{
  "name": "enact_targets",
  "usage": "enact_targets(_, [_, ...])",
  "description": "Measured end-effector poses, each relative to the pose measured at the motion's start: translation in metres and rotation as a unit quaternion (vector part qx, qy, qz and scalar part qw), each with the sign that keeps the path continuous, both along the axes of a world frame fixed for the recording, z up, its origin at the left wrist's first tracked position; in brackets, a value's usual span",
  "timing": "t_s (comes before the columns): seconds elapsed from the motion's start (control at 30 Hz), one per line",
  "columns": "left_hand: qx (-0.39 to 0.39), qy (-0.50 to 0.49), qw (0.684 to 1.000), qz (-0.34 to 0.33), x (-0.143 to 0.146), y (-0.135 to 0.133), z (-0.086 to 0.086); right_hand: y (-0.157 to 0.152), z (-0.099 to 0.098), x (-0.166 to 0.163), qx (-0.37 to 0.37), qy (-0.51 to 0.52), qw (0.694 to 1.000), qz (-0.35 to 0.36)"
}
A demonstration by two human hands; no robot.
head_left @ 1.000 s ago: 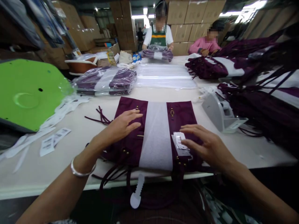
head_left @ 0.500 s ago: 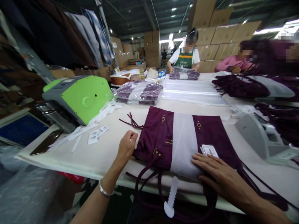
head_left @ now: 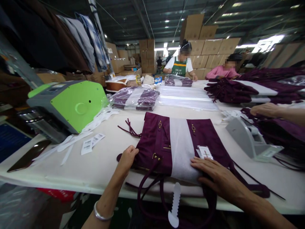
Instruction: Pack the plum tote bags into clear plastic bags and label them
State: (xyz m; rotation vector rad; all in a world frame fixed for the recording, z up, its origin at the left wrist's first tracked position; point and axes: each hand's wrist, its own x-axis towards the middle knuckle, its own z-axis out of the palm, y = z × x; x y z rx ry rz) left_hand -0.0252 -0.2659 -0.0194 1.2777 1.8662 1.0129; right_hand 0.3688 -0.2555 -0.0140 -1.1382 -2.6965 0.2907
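A purple bag (head_left: pixel 157 140) with a white paper band (head_left: pixel 181 144) down its middle lies flat on the white table (head_left: pixel 100 165) in front of me. My left hand (head_left: pixel 127 159) is closed on the bag's near left corner, fingers curled under the edge. My right hand (head_left: pixel 215 176) lies flat with fingers stretched out on the bag's near right part, just below a small clear-wrapped tag (head_left: pixel 204 152). The bag's purple handles (head_left: pixel 152 190) hang over the table's front edge, beside a white ridged plastic strip (head_left: pixel 174 205).
A green and grey machine (head_left: pixel 69 103) stands at the left with loose paper labels (head_left: pixel 91 141) beside it. Bagged purple bags (head_left: pixel 134 98) and clear sheets (head_left: pixel 187 97) lie further back. A grey dispenser (head_left: pixel 250 141) and piled purple bags (head_left: pixel 238 89) sit right. Another person's hand (head_left: pixel 264 109) reaches in there; two people work at the far end.
My left hand went from lying flat on the bag to gripping its near left corner. My right hand slid down below the tag. The view swung left and up.
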Motion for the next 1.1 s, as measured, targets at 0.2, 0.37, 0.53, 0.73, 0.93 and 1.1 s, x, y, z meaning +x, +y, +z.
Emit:
enact_targets(0.2, [-0.005,0.025,0.999,-0.048,-0.014,0.002,0.004,0.001,-0.006,0.004,-0.034,0.026,0.999,-0.011])
enact_targets(0.37, [0.205,0.258,0.944,-0.028,0.011,0.012,0.063,0.016,0.020,0.000,-0.082,0.111,0.988,-0.066])
enact_targets(0.53, [0.307,0.388,0.864,-0.089,0.060,0.056,0.088,0.063,0.041,-0.041,0.034,0.166,0.968,-0.188])
enact_targets(0.73, [0.056,0.473,0.870,-0.129,0.035,0.104,-0.016,0.092,-0.006,-0.064,0.054,0.074,0.965,-0.246])
enact_targets(0.93, [-0.010,0.489,0.859,-0.149,0.020,0.130,-0.009,0.122,-0.005,-0.042,-0.035,0.119,0.956,-0.265])
enact_targets(1.1, [0.139,0.537,0.822,-0.131,0.039,0.194,0.042,0.206,0.045,-0.037,-0.020,0.153,0.942,-0.297])
